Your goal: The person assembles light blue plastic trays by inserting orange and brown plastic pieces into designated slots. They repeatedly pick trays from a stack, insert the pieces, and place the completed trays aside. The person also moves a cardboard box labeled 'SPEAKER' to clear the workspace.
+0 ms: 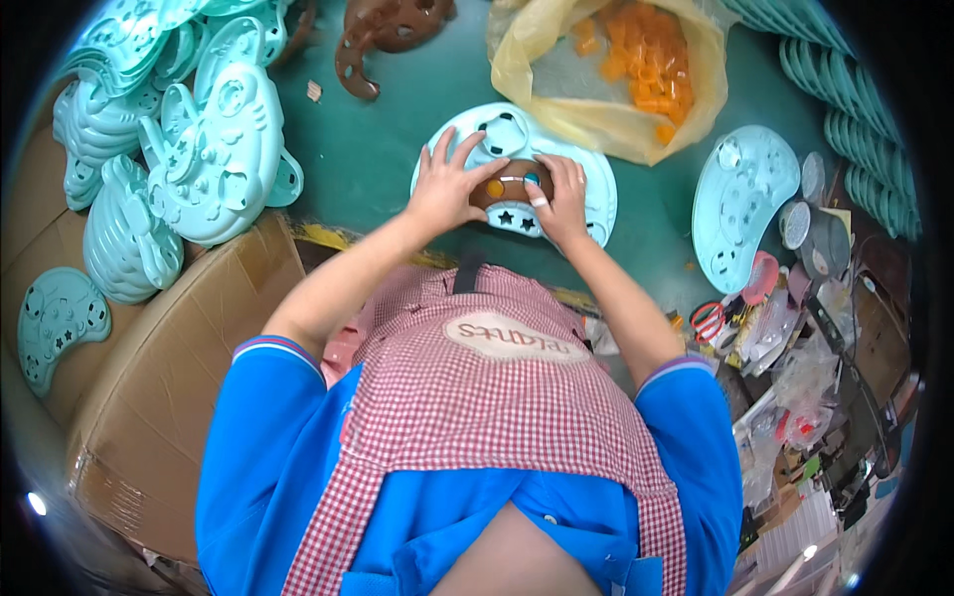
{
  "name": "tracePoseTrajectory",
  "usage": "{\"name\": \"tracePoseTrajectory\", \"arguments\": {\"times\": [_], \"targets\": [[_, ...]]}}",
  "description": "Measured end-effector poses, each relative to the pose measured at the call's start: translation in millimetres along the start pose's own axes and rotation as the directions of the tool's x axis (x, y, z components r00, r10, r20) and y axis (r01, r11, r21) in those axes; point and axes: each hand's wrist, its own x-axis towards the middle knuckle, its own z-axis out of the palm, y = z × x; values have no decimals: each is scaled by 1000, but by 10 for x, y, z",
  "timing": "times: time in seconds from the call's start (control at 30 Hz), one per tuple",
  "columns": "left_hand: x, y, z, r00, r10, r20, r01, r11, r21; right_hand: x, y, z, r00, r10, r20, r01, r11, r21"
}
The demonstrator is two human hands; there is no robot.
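A teal plastic toy shell point(598, 189) with star-shaped holes lies on the green table in front of me. On its middle sits a brown curved plastic part point(515, 189) bearing an orange and a teal button. My left hand point(445, 189) holds the part's left end between thumb and forefinger, its other fingers spread over the shell. Around the right end, my right hand point(562, 204) is closed, thumb on top near the teal button. Fingers cover both ends of the brown part.
A yellowish plastic bag point(542, 94) of small orange pieces stands open behind the shell. Teal shells point(224, 149) pile up at left by a cardboard box point(189, 377). At right are another teal shell point(745, 204), red-handled scissors point(708, 322) and clutter. Brown parts point(383, 35) lie at the back.
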Motion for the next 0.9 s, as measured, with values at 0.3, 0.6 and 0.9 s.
{"name": "tracePoseTrajectory", "arguments": {"times": [0.3, 0.6, 0.9], "targets": [[-252, -260, -50, 824, -565, -46, 419, 662, -622, -662, -134, -1166, 646, 705, 294, -589, 214, 780], [-803, -2674, -2169, 684, -652, -328, 708, 485, 513, -1156, 447, -2338, 763, 261, -592, -575, 692, -436], [-783, -1309, -1854, 625, -440, -644, 174, 883, -435, -442, 404, -1900, 933, -57, -356, -168, 805, -570]]}}
